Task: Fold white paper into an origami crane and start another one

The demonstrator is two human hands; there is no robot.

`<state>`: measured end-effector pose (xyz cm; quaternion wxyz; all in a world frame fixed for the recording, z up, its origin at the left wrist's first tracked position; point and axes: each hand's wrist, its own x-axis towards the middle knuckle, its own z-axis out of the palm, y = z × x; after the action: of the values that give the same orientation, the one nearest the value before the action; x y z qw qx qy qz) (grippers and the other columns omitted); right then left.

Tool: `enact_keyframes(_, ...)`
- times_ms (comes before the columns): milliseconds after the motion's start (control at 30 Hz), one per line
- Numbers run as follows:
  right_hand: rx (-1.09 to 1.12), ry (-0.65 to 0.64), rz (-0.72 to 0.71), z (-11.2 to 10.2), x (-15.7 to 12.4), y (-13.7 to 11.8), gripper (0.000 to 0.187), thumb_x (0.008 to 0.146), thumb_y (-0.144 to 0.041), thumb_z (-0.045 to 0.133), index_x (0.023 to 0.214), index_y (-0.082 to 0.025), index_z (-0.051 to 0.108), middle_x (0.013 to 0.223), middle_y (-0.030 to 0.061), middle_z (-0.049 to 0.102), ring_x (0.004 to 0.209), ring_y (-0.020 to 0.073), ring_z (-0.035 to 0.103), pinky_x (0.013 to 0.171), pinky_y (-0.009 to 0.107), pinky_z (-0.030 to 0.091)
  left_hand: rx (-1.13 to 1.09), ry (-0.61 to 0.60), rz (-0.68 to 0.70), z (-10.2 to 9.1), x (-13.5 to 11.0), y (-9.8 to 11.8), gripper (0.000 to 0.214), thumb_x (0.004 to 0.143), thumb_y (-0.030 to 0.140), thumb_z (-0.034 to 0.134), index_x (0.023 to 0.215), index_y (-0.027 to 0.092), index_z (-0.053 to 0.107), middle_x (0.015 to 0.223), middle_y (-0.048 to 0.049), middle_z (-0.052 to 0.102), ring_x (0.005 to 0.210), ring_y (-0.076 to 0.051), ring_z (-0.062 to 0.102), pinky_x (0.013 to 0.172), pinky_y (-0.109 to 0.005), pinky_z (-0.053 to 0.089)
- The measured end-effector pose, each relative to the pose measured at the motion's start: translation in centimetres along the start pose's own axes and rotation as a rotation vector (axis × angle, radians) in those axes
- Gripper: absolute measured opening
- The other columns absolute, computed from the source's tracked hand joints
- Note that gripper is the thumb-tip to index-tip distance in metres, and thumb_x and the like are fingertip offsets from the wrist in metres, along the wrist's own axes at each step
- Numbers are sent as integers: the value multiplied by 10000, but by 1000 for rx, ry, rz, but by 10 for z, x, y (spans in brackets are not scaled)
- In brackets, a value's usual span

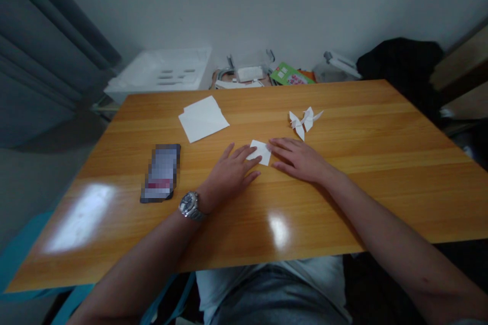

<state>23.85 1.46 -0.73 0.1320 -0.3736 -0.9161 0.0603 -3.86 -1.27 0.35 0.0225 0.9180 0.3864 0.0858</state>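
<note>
A small white square of paper (262, 151), which looks folded, lies flat on the wooden table (324, 223). My left hand (234, 170) rests over its left side, fingers spread and fingertips pressing on the paper. From the right, my right hand (295, 157) lies on the table with fingers stretched out, its fingertips at the paper's right edge. Neither hand grips anything. Just beyond my right hand sit white folded paper cranes (305, 121). To the far left of the square are flat white sheets of paper (204, 119), partly overlapping.
A phone (160, 172) with a blurred-out screen lies left of my left hand. Behind the table's far edge stand a white foam tray (168, 71), a green booklet (290, 75) and assorted items. A dark cloth-like heap (400, 61) is at the back right.
</note>
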Motion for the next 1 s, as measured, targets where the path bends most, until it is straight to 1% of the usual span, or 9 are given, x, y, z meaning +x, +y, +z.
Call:
enact_keyframes(100, 24, -26, -40, 4, 2, -6, 595, 1068, -475, 430, 1599, -210, 393, 1622, 129, 441, 1498, 289, 419, 1232, 521, 358, 14, -24, 11, -1, -3, -2, 483, 1068, 453, 445, 1494, 244, 532, 1580, -113, 484, 1458, -285, 455, 1251, -561, 270)
enact_keyframes(200, 46, -61, -66, 10, 2, -9, 625, 1073, -485, 416, 1621, -195, 342, 1648, 127, 388, 1533, 268, 363, 1268, 500, 305, 16, -57, 28, -1, -6, -5, 515, 1071, 459, 430, 1535, 240, 478, 1599, -110, 463, 1464, -289, 450, 1253, -561, 269)
enact_keyframes(367, 63, -96, -74, 13, 0, -7, 649, 1069, -516, 413, 1640, -235, 289, 1664, 104, 350, 1547, 259, 332, 1273, 511, 294, 18, -73, 40, 1, -7, -8, 521, 1078, 464, 409, 1543, 234, 462, 1616, -99, 443, 1476, -287, 438, 1259, -559, 252)
enact_keyframes(500, 49, -96, -70, 11, -1, -8, 691, 1046, -553, 456, 1638, -233, 298, 1666, 107, 345, 1548, 272, 329, 1277, 514, 284, 16, -61, 41, 0, -6, -5, 539, 1068, 464, 438, 1540, 205, 467, 1600, -123, 460, 1480, -289, 432, 1266, -537, 254)
enact_keyframes(633, 42, -101, -51, 10, 0, -8, 657, 1057, -549, 425, 1620, -219, 349, 1660, 108, 358, 1543, 270, 340, 1273, 502, 295, -15, -58, 44, 1, -5, -3, 561, 1066, 455, 449, 1541, 157, 460, 1596, -135, 461, 1489, -266, 422, 1277, -452, 272)
enact_keyframes(700, 38, -102, -42, 10, 0, -7, 647, 1062, -549, 407, 1615, -216, 360, 1659, 105, 362, 1542, 268, 342, 1274, 502, 292, -25, -58, 44, 3, -4, -3, 564, 1069, 455, 441, 1536, 140, 464, 1597, -141, 459, 1491, -259, 421, 1279, -428, 273)
enact_keyframes(900, 18, -118, -68, 10, -1, -4, 657, 1049, -568, 434, 1618, -248, 352, 1683, 89, 307, 1553, 274, 315, 1276, 505, 279, -48, -75, 41, 7, -4, -6, 577, 1063, 463, 447, 1551, 155, 446, 1619, -126, 431, 1495, -270, 416, 1292, -447, 244)
enact_keyframes(1000, 24, -108, -65, 11, -2, -2, 611, 1063, -536, 419, 1611, -269, 368, 1681, 77, 314, 1553, 264, 318, 1274, 508, 284, -53, -72, 37, 5, -4, -5, 585, 1060, 470, 452, 1548, 147, 450, 1621, -132, 427, 1500, -273, 407, 1290, -441, 251)
